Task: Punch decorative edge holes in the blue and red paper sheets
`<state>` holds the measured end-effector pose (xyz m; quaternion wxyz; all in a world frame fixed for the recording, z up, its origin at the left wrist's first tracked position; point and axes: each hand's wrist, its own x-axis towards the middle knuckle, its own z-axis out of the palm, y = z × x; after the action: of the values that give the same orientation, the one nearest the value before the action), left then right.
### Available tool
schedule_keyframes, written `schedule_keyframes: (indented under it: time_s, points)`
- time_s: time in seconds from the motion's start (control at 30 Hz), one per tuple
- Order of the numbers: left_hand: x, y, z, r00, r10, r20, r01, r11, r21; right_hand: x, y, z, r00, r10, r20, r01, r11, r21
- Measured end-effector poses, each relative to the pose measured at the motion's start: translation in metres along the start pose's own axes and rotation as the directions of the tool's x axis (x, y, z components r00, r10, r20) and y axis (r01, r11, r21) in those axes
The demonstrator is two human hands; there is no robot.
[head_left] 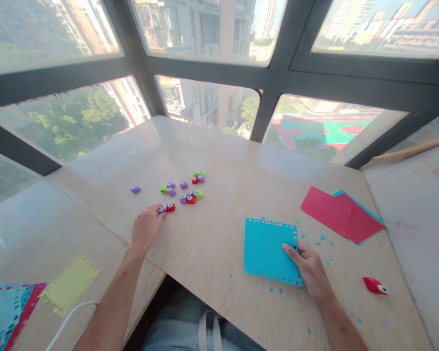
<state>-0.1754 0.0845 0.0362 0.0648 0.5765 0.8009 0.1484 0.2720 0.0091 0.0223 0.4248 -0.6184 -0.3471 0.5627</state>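
Note:
My left hand [146, 226] is closed around a small purple craft punch [161, 209] at the near side of a group of punches. A red punch [170, 207] sits right beside it. My right hand [312, 272] pinches the right edge of a blue sheet of paper [269, 249], thumb on top and fingers underneath. Small shapes are cut along the sheet's top, right and bottom edges. Beyond my left hand lie more punches, among them a green one [163, 189] and a lone purple one [135, 189].
Blue paper bits [322, 237] are scattered around the sheet. Red paper [327, 212] lies at the right, near a larger red punch [375, 286]. Punched yellow paper [71, 284], a stack of coloured sheets [7, 307] and a white cable [68, 319] are at the left. Windows border the table.

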Motion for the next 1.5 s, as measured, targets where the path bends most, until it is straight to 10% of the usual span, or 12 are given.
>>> schedule_keyframes:
  time_s: [0.33, 0.57, 0.7, 0.83, 1.03, 1.5]
  points:
    - [-0.033, 0.002, -0.013, 0.972, -0.141, -0.186, 0.084, 0.955, -0.285, 0.003, 0.005, -0.004, 1.0, 0.009, -0.004, -0.009, 1.0, 0.009]
    - [-0.068, 0.049, -0.013, 0.979, -0.049, 0.196, 0.169, 0.731, -0.661, 0.001, -0.001, 0.0, 1.0, 0.005, -0.021, -0.005, 1.0, -0.019]
    - [-0.083, 0.083, 0.003, 0.904, 0.101, 0.416, 0.322, 0.478, -0.817, 0.0, -0.003, 0.003, 1.0, -0.001, -0.023, 0.002, 1.0, 0.008]
    - [-0.092, 0.107, 0.012, 0.725, 0.326, 0.607, 0.618, 0.081, -0.782, 0.0, -0.002, 0.003, 1.0, -0.006, -0.024, 0.006, 1.0, 0.026]
    - [-0.098, 0.115, 0.017, 0.604, 0.503, 0.618, 0.779, -0.207, -0.592, 0.0, -0.003, 0.002, 0.999, -0.026, -0.024, 0.026, 0.999, -0.018]
    - [-0.097, 0.127, 0.018, 0.594, 0.318, 0.739, 0.802, -0.176, -0.57, 0.004, 0.006, -0.003, 0.997, -0.071, -0.005, 0.07, 0.992, -0.109]
